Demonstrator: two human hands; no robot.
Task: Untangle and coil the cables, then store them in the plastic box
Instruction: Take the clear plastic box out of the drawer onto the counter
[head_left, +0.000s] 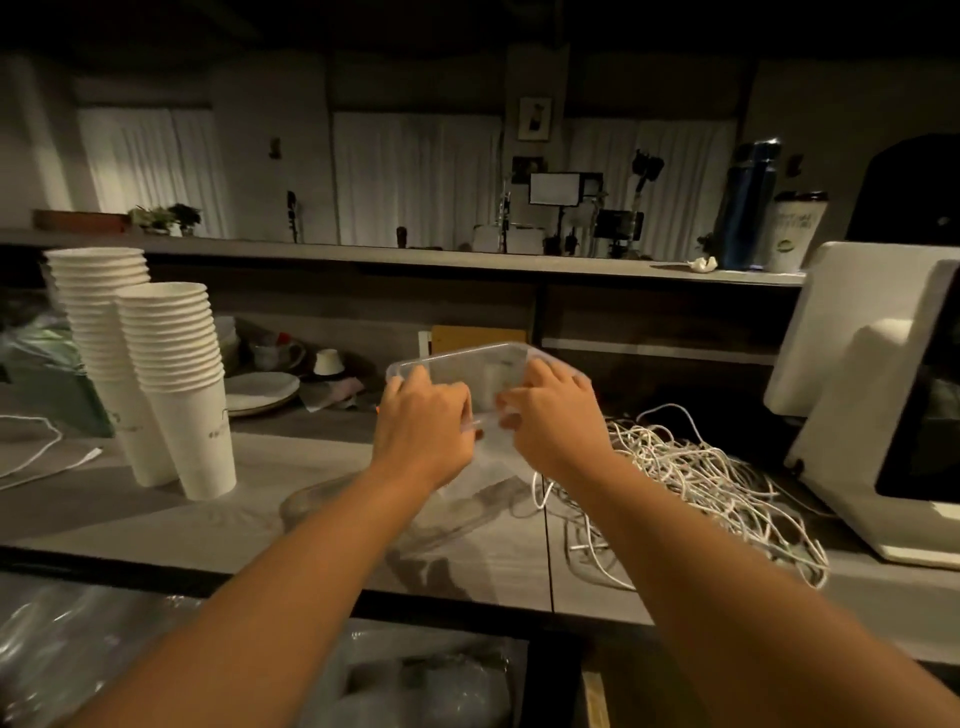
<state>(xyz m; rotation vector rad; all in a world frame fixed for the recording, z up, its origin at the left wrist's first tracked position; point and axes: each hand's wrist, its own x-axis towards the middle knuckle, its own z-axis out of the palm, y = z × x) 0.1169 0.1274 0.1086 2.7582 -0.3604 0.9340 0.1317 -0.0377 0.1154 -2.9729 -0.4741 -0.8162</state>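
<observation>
A clear plastic box (467, 366) is lifted above the grey counter, tilted with its far edge up. My left hand (423, 421) grips its left near side and my right hand (553, 413) grips its right near side, fingers curled over the rim. A tangled heap of white cables (696, 478) lies on the counter to the right of the box, below my right forearm, with loose strands trailing toward the front edge.
Two stacks of white paper cups (176, 384) stand at the left. A white point-of-sale terminal (883, 395) stands at the right edge. Plates and a mug (265, 387) sit behind the cups. A raised shelf (415, 257) runs along the back. Another white cable (36, 447) lies far left.
</observation>
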